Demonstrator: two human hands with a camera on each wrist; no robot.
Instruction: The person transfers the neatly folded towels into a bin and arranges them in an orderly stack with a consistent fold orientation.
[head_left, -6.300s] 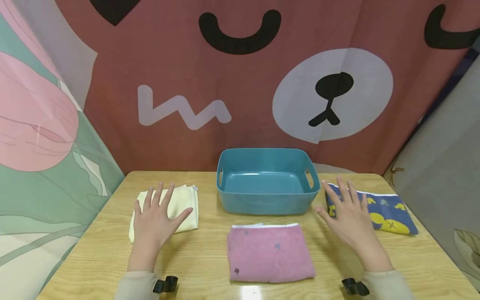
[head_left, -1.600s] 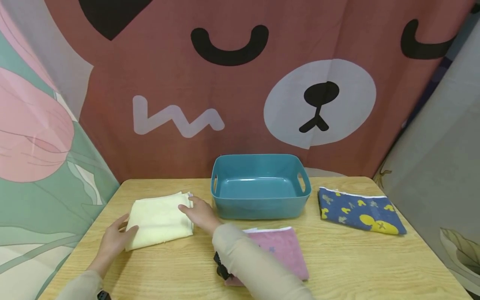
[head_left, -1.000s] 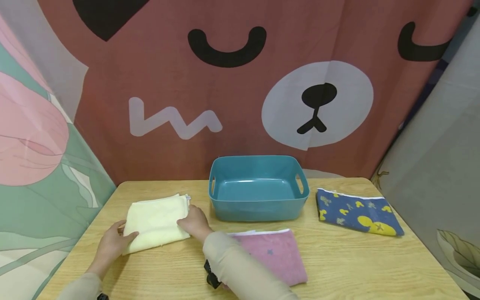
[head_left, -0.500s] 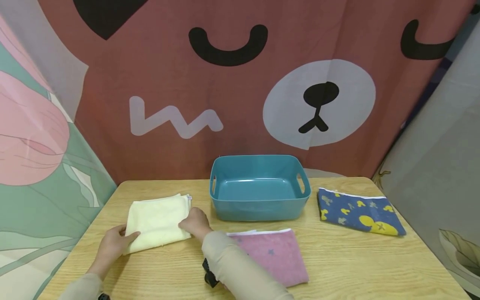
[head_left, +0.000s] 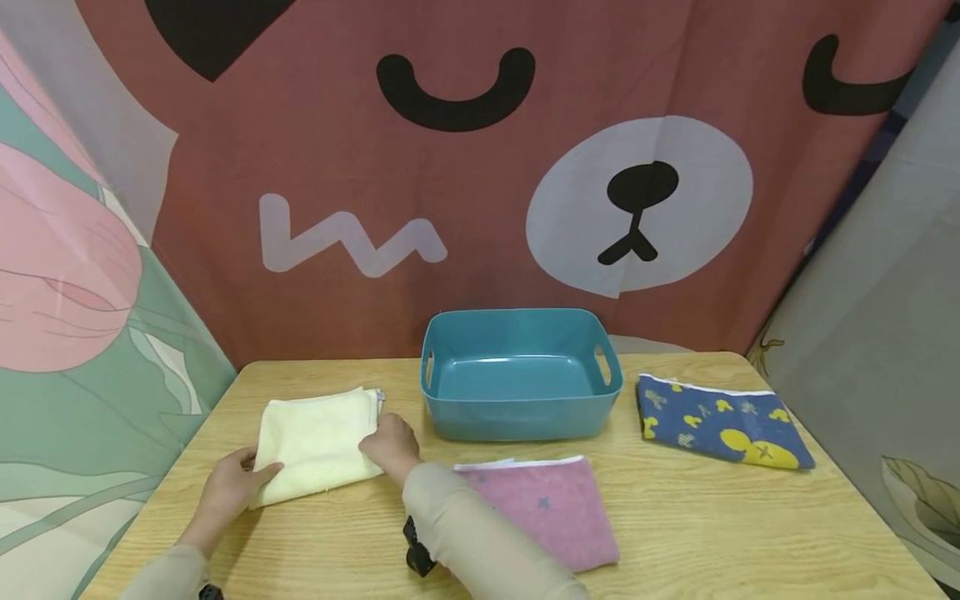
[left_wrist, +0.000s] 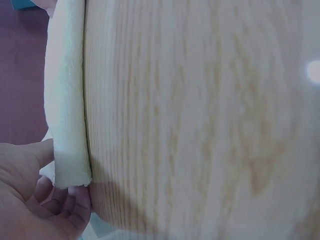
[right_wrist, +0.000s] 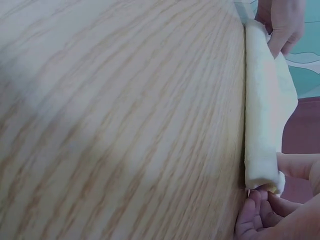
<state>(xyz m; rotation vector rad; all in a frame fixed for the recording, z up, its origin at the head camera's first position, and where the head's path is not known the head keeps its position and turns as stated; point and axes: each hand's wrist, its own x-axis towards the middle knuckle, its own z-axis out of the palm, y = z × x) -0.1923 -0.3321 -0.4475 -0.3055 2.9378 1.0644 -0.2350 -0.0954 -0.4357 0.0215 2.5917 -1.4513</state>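
Observation:
A folded pale yellow towel (head_left: 318, 437) lies on the left of the table. My left hand (head_left: 228, 483) grips its left end, thumb on top and fingers curled beneath, as the left wrist view shows with the hand (left_wrist: 45, 190) at the thick folded edge. At the opposite end my right hand (head_left: 392, 446) pinches the towel's right side. In the right wrist view, the right thumb lies over the towel (right_wrist: 262, 110) and the fingertips are tucked under its near fold. Partly behind my right sleeve is a folded pink towel (head_left: 562, 508) with grey stars.
A blue plastic basket (head_left: 521, 417) with cut-out handles stands at the back middle, nothing inside it. On the right lies a folded blue-and-yellow towel (head_left: 720, 425). The wooden table (head_left: 697, 533) backs onto a hanging bear-print cloth (head_left: 487, 208).
Both hands, first spread over the table, have come to the yellow towel's two ends. The right hand slid from the far right corner nearer along that side. The last half second shows little movement.

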